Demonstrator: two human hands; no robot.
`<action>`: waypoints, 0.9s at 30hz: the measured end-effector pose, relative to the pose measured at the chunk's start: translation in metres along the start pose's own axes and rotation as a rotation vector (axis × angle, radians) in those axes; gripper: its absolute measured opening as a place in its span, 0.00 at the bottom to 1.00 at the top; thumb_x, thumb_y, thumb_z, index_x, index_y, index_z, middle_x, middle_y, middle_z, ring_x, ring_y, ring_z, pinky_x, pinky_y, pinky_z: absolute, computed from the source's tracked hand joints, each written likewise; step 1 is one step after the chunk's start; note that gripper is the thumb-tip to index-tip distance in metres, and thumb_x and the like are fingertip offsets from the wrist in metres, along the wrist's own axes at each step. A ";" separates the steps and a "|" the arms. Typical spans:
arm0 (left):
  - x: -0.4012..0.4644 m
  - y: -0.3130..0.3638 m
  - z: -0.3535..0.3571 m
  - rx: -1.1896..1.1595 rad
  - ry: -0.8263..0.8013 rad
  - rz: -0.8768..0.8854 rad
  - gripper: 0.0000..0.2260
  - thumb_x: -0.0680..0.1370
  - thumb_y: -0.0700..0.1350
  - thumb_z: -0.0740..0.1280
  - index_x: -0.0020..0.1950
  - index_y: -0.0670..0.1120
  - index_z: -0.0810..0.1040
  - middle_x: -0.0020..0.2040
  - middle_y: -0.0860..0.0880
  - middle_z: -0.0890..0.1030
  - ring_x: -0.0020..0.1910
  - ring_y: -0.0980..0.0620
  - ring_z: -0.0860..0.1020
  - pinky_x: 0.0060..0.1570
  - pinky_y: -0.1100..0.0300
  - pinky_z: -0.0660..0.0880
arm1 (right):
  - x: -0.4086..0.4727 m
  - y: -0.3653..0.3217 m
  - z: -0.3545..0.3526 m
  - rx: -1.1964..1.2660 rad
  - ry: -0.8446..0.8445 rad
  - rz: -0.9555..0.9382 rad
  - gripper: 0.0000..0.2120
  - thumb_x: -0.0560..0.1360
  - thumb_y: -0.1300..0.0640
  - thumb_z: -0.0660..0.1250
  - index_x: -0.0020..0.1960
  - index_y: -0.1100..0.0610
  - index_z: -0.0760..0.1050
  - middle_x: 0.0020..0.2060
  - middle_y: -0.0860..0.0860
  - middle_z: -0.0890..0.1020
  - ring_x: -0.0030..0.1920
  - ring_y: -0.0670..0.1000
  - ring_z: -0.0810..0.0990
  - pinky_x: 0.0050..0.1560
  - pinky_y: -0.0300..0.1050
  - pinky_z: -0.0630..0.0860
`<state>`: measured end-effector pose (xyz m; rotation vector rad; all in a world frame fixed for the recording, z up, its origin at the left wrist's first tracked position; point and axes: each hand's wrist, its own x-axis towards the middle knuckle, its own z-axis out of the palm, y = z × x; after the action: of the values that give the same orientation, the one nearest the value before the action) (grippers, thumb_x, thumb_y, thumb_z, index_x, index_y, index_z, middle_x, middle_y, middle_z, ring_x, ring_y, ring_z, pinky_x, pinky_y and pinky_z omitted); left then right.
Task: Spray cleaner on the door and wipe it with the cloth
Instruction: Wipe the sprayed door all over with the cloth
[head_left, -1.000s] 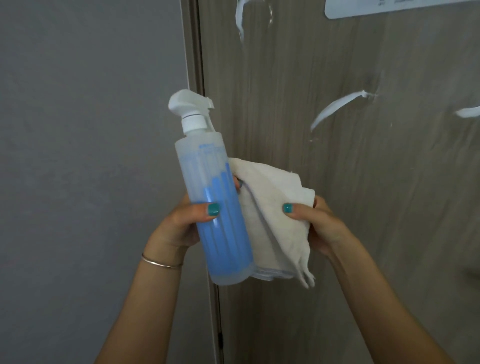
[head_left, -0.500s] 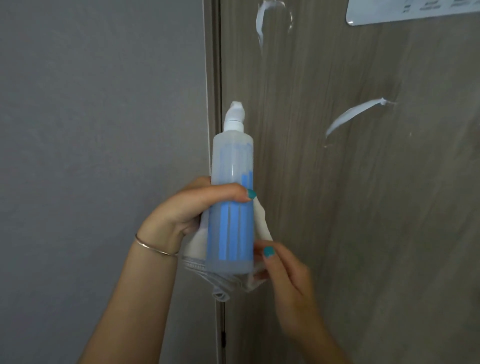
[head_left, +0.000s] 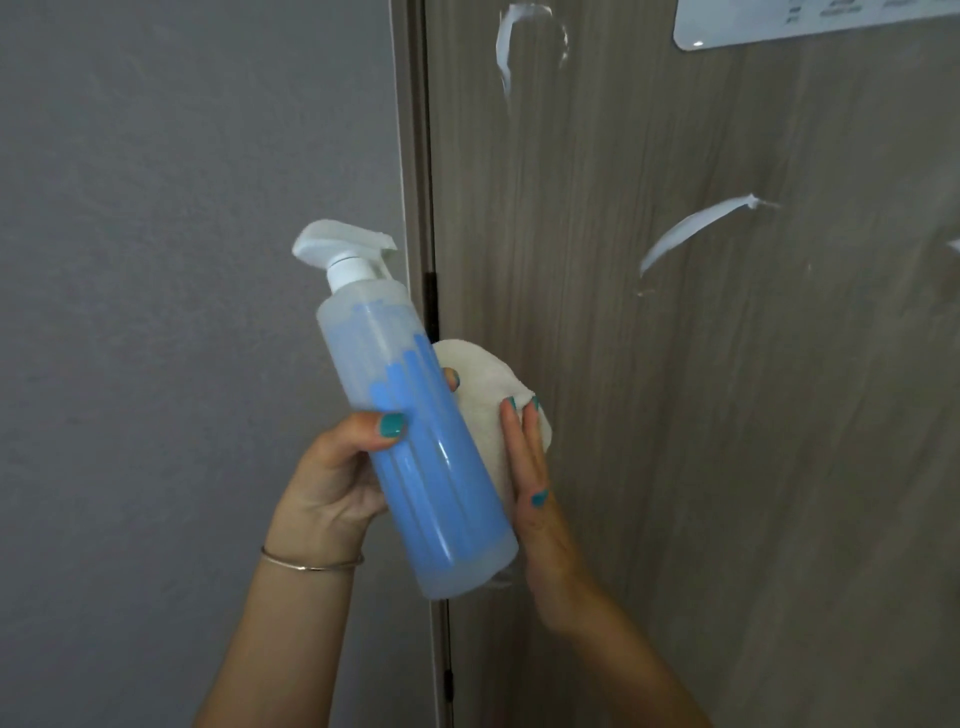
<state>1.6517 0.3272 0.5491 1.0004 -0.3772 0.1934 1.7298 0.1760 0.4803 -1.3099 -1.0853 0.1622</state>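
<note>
The spray bottle (head_left: 415, 436) is a tall translucent plastic cylinder with blue vertical stripes and blue liquid, topped by a white trigger head whose nozzle points right, toward the door. It is tilted, its top leaning left, and is held in front of the door's left edge. Just behind and to the right of it sits the cloth (head_left: 488, 395), a soft off-white bundle with a rounded, folded top, pressed between the bottle and the fingers around it.

The left hand (head_left: 332, 478) comes up from below, wrist bent back, a thin metal bracelet (head_left: 311, 564) on the wrist. It grips the bottle's middle, thumb across the front and a fingertip curling round the far side. The right hand (head_left: 535, 499) rises beside the bottle's lower half, fingers straight and together, lying flat against the cloth; it is not closed on anything.

The door (head_left: 701, 441) is smooth wood-grain laminate, streaked with white smears (head_left: 691, 228). A white sign (head_left: 810, 23) is at its top. Left of the frame is a matte grey wall (head_left: 182, 260).
</note>
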 end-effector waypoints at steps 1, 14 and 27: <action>0.001 -0.001 0.000 -0.074 -0.071 -0.002 0.22 0.65 0.43 0.77 0.58 0.40 0.82 0.52 0.46 0.84 0.49 0.49 0.83 0.51 0.52 0.80 | 0.003 0.002 -0.001 0.060 -0.013 0.001 0.44 0.67 0.20 0.51 0.76 0.40 0.47 0.78 0.41 0.42 0.77 0.37 0.43 0.71 0.27 0.51; 0.032 -0.005 0.029 0.327 -0.056 -0.208 0.22 0.57 0.37 0.73 0.51 0.43 0.82 0.44 0.46 0.84 0.44 0.50 0.83 0.45 0.55 0.80 | 0.027 0.009 -0.008 1.134 -0.005 0.415 0.34 0.62 0.43 0.80 0.64 0.55 0.79 0.58 0.60 0.82 0.54 0.59 0.83 0.48 0.54 0.80; 0.029 0.032 0.010 0.529 -0.049 -0.086 0.20 0.55 0.39 0.74 0.44 0.56 0.85 0.41 0.51 0.85 0.42 0.55 0.84 0.41 0.61 0.80 | 0.036 0.025 -0.003 1.049 0.227 0.321 0.36 0.78 0.47 0.27 0.78 0.62 0.53 0.75 0.61 0.61 0.76 0.59 0.58 0.74 0.52 0.51</action>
<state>1.6657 0.3355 0.5898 1.5417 -0.3326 0.1955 1.7629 0.2053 0.4801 -0.5070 -0.4399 0.7002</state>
